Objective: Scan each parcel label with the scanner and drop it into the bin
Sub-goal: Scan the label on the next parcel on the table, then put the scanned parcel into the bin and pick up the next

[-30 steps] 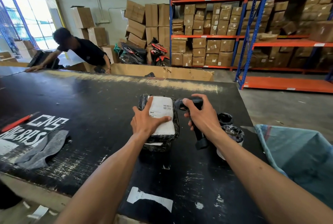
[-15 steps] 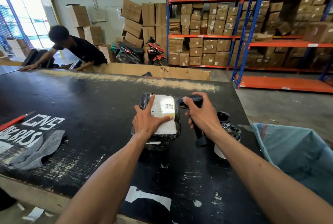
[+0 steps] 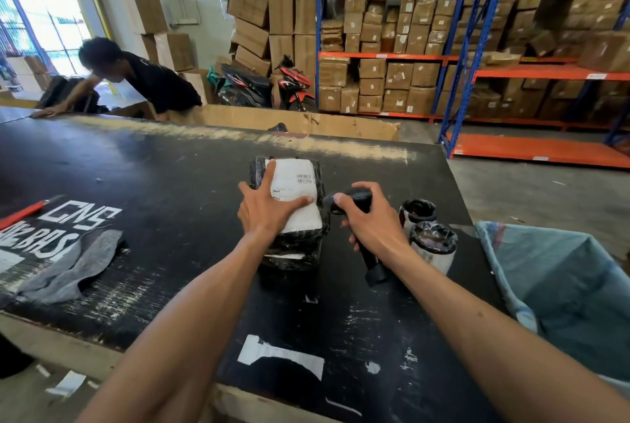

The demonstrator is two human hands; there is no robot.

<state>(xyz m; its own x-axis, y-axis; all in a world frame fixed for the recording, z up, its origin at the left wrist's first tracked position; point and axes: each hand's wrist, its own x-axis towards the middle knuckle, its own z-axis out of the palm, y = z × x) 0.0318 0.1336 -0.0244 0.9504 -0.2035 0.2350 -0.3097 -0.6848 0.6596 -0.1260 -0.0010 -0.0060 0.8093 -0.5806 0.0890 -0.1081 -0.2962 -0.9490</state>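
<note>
A black-wrapped parcel (image 3: 308, 235) lies on the black table (image 3: 153, 191), its white label (image 3: 296, 180) facing up. A second wrapped parcel seems to lie under it. My left hand (image 3: 266, 211) rests flat on the label's near half, thumb across it. My right hand (image 3: 370, 221) grips the black handheld scanner (image 3: 354, 197) by its handle, just right of the parcel, its head pointing left at the label. The blue sack bin (image 3: 572, 289) stands open at the table's right edge.
Two black-wrapped cylindrical parcels (image 3: 431, 242) stand right of the scanner. A grey cloth (image 3: 68, 269) and a red cutter (image 3: 24, 213) lie at the left. A person (image 3: 136, 78) leans over the table's far left. Orange racks of cartons (image 3: 477, 47) and a motorbike (image 3: 269, 85) stand behind.
Both hands have stayed on the parcel and the scanner. The scanner's head has sunk a little, closer to the label's right side.
</note>
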